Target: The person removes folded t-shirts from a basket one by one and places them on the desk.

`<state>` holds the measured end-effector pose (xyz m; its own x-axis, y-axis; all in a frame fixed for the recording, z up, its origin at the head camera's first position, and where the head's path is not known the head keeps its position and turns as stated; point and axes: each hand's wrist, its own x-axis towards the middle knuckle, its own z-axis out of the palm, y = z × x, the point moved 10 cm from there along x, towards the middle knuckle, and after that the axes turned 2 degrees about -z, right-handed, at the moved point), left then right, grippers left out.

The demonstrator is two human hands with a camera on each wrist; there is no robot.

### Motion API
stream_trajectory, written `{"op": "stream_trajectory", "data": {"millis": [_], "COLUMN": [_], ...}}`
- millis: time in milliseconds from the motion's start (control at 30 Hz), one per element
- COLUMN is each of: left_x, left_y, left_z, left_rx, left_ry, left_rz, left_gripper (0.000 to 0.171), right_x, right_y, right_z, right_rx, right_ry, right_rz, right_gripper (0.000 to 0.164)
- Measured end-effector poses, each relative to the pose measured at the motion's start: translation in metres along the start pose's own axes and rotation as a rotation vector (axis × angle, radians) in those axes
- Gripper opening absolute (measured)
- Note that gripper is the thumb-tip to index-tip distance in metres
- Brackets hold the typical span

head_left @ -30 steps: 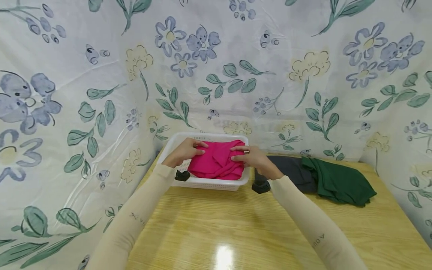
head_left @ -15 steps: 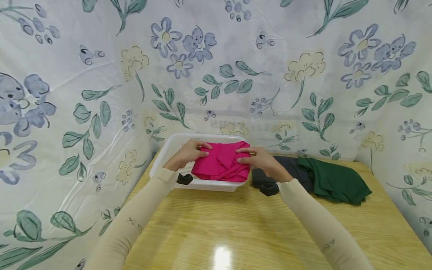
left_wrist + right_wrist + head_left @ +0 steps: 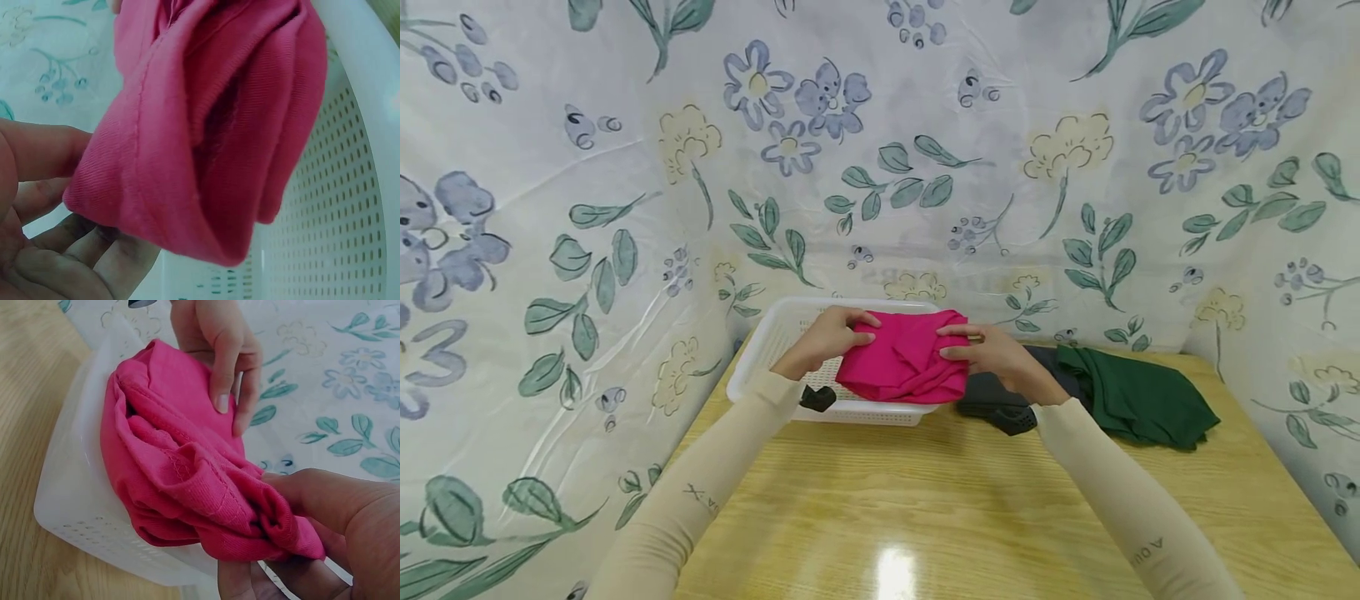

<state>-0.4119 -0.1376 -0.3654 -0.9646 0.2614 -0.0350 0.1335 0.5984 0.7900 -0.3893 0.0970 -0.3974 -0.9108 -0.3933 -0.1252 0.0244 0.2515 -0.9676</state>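
A folded pink cloth garment (image 3: 895, 358) is held between both hands over the right part of a white plastic basket (image 3: 748, 367). My left hand (image 3: 825, 340) grips its left edge, thumb on top and fingers underneath, as the left wrist view shows on the garment (image 3: 169, 137). On the opposite edge my right hand (image 3: 996, 357) pinches the cloth. Stitched seams and loose folds show on the garment (image 3: 181, 450) in the right wrist view. Its underside is hidden in the head view.
Right of the basket, a dark grey cloth (image 3: 988, 393) lies partly behind the right hand. A dark green cloth (image 3: 1150, 400) overlaps it on the wooden table (image 3: 865, 483). A floral sheet (image 3: 880, 225) hangs close behind the table and along its left side.
Both hands have shifted right with the pink garment, which now reaches past the basket's right edge. The head view has turned slightly; the basket and other cloths appear a little further left.
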Motion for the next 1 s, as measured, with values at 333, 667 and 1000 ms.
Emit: {"op": "stream_trajectory", "data": {"millis": [333, 667, 1000], "left_x": [0.003, 0.002, 0.002], "left_y": [0.020, 0.038, 0.054], "left_z": [0.016, 0.039, 0.065], "left_rx": [0.025, 0.002, 0.000], "left_ry": [0.000, -0.035, -0.097], "left_rz": [0.041, 0.089, 0.122], "left_gripper": [0.024, 0.023, 0.022], "right_x": [-0.015, -0.034, -0.051], "right_y": [0.001, 0.011, 0.025], "right_z": [-0.019, -0.040, -0.065], "right_rx": [0.024, 0.006, -0.008], "right_ry": [-0.005, -0.001, 0.016], "right_rz": [-0.026, -0.015, -0.030], "right_gripper": [0.051, 0.053, 0.054]}}
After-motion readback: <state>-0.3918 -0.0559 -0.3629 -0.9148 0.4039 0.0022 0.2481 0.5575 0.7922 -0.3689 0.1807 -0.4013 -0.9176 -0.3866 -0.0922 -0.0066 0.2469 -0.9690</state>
